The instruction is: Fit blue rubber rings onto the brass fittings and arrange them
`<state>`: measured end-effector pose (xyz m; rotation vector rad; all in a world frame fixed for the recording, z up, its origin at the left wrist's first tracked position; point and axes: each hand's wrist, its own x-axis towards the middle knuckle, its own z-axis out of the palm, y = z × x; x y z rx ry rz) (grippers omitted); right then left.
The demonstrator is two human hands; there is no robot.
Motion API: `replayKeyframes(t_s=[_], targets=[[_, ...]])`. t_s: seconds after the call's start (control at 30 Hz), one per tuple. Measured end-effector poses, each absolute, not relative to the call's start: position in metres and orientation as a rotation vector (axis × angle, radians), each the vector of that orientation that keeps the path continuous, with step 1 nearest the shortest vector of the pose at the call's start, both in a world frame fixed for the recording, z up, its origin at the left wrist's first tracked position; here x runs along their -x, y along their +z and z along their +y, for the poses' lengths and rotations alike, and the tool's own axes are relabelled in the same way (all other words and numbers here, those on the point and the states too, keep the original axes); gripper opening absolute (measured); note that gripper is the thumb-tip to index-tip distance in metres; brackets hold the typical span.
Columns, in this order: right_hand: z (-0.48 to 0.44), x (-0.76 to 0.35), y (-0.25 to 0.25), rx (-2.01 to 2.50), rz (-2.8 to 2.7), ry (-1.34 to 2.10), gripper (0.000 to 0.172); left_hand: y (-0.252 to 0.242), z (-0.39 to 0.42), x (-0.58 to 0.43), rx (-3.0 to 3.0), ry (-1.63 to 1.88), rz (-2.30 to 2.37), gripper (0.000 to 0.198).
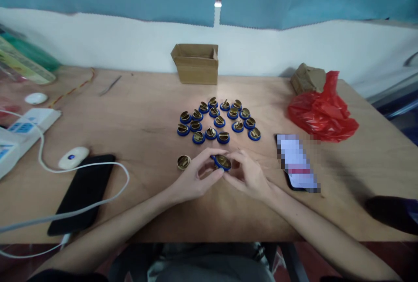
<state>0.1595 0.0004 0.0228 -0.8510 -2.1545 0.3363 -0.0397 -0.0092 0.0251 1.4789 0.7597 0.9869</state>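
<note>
Between the fingertips of both hands is a round brass-coloured metal piece with a blue ring [223, 162], raised a little above the table. My left hand [196, 179] pinches its left side, with thumb and fingers curved around it. From the other side, the fingers of my right hand [250, 175] close on its right edge. Just left of my left hand lies a similar brass piece without a visible blue ring [183, 162]. Beyond my hands, several blue-ringed brass pieces [219, 121] stand in a loose arc, their folded metal flaps facing up.
An open cardboard box [197, 73] stands against the wall. At right are a red plastic bag [321, 116], a crumpled brown package [307, 77] and a lit phone [298, 160]. A black phone [86, 195], white cable [126, 177], white case [73, 157] and power strip [39, 119] lie left.
</note>
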Motion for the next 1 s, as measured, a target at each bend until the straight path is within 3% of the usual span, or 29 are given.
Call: replayKeyframes(t_s=[0.1,0.3,0.57,0.83,1.0], targets=[[0.001,-0.161,0.024,0.841,-2.170,0.311,0.023,0.022,-0.006,0.042,-1.619,1.032,0.802,0.022],[0.000,-0.164,0.024,0.859,-2.192,0.302,0.023,0.010,-0.003,0.045,-1.849,1.037,0.907,0.035],[-0.001,-0.165,0.023,0.870,-2.157,0.372,0.029,0.004,-0.002,0.047,-2.008,1.006,1.013,0.028],[0.000,-0.163,0.019,0.852,-2.122,0.481,0.033,-0.003,-0.004,0.048,-2.121,1.096,0.993,0.038],[-0.001,-0.163,0.021,0.867,-2.150,0.445,0.025,-0.005,-0.005,0.047,-2.152,1.100,0.965,0.054]])
